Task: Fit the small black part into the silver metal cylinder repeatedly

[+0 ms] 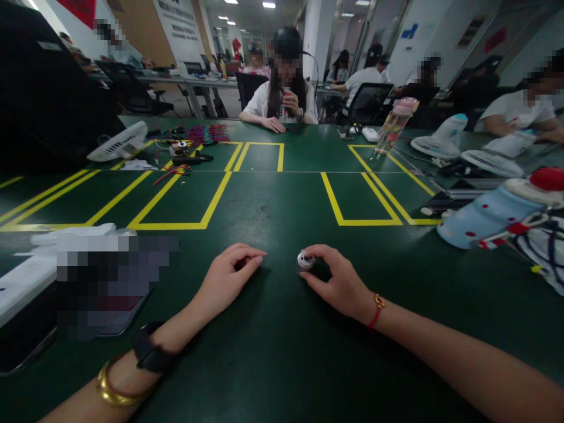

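My right hand (pixel 339 281) grips a small round silver metal piece, which looks like a small motor (pixel 305 259), between thumb and fingers just above or on the green table (pixel 264 352). Its upper face shows a pale disc with dark spots. To the left, a short gap away, my left hand (pixel 229 271) is closed in a pinch, with thumb and index fingertips pressed together. Whatever lies between those fingertips, if anything, is too small to make out. The remaining left fingers are curled out of sight.
Phones or tablets (pixel 132 294) and white boxes lie at left. A blue bottle (pixel 489 214) with a red lid lies at right by cables. Yellow tape (pixel 176 225) marks the table. Wires (pixel 207 134), white fans (pixel 121 143) and a pink-lidded bottle (pixel 395 126) are farther back. A person sits opposite.
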The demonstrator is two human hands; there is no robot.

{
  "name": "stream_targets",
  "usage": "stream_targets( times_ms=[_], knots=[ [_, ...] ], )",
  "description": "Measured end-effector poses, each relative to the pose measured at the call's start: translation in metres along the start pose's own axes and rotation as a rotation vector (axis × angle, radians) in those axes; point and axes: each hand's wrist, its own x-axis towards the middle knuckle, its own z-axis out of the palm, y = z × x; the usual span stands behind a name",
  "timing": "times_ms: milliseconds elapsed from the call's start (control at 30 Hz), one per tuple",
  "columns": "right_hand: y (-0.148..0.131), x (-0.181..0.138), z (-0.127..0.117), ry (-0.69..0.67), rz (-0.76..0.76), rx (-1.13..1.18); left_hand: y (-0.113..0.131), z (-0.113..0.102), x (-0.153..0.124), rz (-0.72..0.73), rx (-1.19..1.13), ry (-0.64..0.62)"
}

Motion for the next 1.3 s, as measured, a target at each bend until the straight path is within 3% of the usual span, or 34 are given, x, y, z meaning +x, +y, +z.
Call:
stream_targets(
  times_ms=[400, 567, 767, 967, 1033, 1133, 1200, 1300],
  knots=[
    [0.010, -0.008, 0.005, 0.012, 0.149, 0.072, 0.065, 0.028, 0.020, 0.254, 0.083, -0.055],
    [0.008, -0.006, -0.002, 0.003, 0.114, 0.006, 0.055, 0.021, 0.022, 0.180, -0.029, -0.007],
    [0.007, -0.008, -0.004, 0.024, 0.073, -0.019, 0.030, 0.033, 0.016, 0.101, 0.177, -0.124],
    [0.004, -0.005, -0.005, 0.027, 0.105, -0.005, 0.030, 0.038, 0.015, 0.094, 0.201, -0.136],
    [0.010, -0.006, -0.019, 0.086, 0.115, -0.016, 0.027, 0.028, 0.013, 0.094, 0.107, -0.137],
    [0.038, -0.016, -0.062, 0.288, 0.187, -0.132, 0.016, 0.005, 0.008, 0.053, 0.001, -0.103],
    [0.067, -0.031, -0.100, 0.455, 0.309, -0.259, 0.006, -0.009, 0.003, -0.002, -0.003, -0.062],
    [0.109, -0.058, -0.152, 0.593, 0.529, -0.465, -0.004, -0.019, -0.001, -0.053, -0.014, -0.019]
  ],
)
